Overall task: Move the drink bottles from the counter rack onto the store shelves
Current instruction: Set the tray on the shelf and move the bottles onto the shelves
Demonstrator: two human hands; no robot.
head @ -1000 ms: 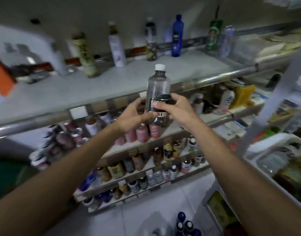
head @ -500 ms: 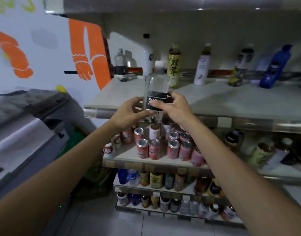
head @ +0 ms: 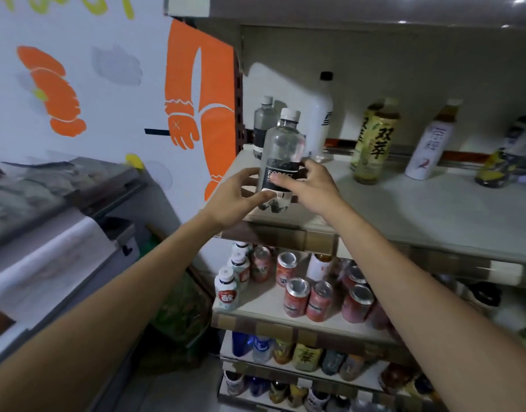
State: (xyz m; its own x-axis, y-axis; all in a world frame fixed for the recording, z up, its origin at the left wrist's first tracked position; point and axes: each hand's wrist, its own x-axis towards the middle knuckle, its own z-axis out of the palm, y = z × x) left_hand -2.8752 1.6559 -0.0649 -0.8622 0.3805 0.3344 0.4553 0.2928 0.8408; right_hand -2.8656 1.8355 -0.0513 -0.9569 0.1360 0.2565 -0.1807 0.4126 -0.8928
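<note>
Half a second ago the clear bottle (head: 281, 156) was held out in front of the top shelf (head: 419, 209), level with the yellow-green tea bottle (head: 374, 144). It now stands upright over the left front corner of that shelf, and the tea bottle lies to its right. Whether its base touches the shelf cannot be told. Both hands keep their hold. The left hand (head: 232, 200) has its fingers curled round the dark label from the left, and the right hand (head: 312, 188) grips the same label from the right with its thumb across the front.

At the back of the top shelf stand a second clear bottle (head: 263, 126) in the left corner, then a tall white bottle with a black cap (head: 321, 120), the tea bottle and a white spray-shaped bottle (head: 431, 144). The shelf just under the top shelf (head: 256, 310) carries red cans (head: 319, 298) and small white bottles (head: 227, 289). The lower shelves hold rows of mixed bottles (head: 303, 356).
</note>
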